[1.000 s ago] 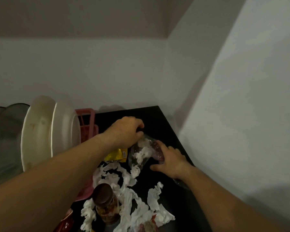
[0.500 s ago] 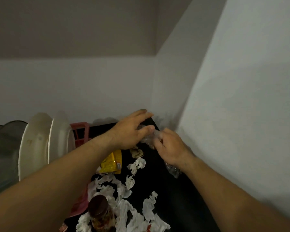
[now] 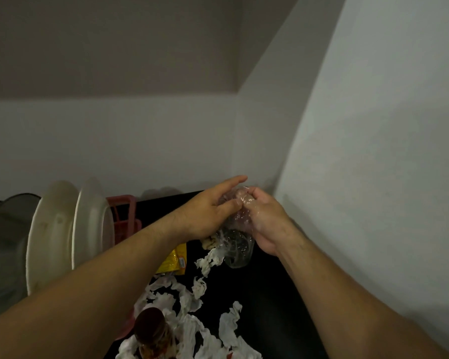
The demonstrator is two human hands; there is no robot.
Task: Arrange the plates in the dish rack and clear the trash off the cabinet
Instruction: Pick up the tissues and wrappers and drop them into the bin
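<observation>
- We judge we are in the trash step: two plates already stand upright in the pink rack, well to the left of our fingers.
- Our left hand and right hand meet over the far corner of the cabinet, with a clear bag between them.
- The right fingers are closed on the bag's top; the left thumb presses its near side while the other left fingers stretch out straight and loose.
- The bag's belly hangs just below our fingers, seemingly lifted off the dark top, though we cannot tell for sure.
- Torn tissue lies scattered below and nearer us, a yellow wrapper sits just under the left wrist, and a brown-lidded jar stands nearest, among the scraps.
- Next, we think, the bag's mouth needs spreading so the left hand can feed scraps in.
- That calls for one hand keeping the thin film open while the other gathers, working round the jar rather than knocking it.
</observation>
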